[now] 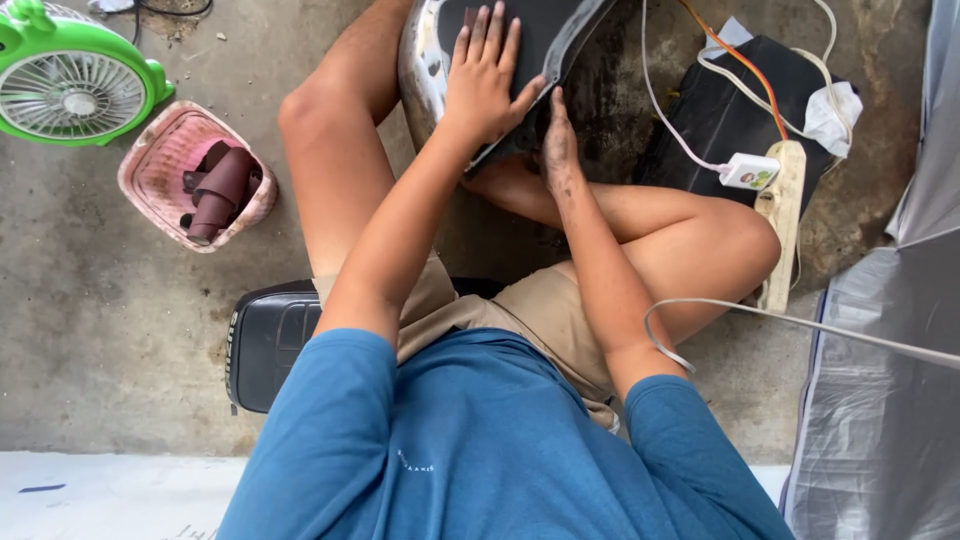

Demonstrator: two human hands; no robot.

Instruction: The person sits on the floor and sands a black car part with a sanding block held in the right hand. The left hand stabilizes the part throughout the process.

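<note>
A curved, shiny metal part (420,70) with a dark inner face rests between my knees at the top centre. My left hand (485,80) lies flat on its dark surface, fingers spread and pointing away from me. My right hand (558,145) is pressed against the part's lower edge, fingers together and dirty; I cannot tell whether it grips anything, since the fingertips are hidden under the part. I am sitting on a black cushioned seat (265,340), wearing a blue shirt and tan shorts.
A green fan (75,85) stands at the top left beside a pink basket (160,180) holding brown sandpaper rolls. A white power strip (750,172) with cords lies on a wooden strip at right. Grey sheeting (880,400) covers the right side.
</note>
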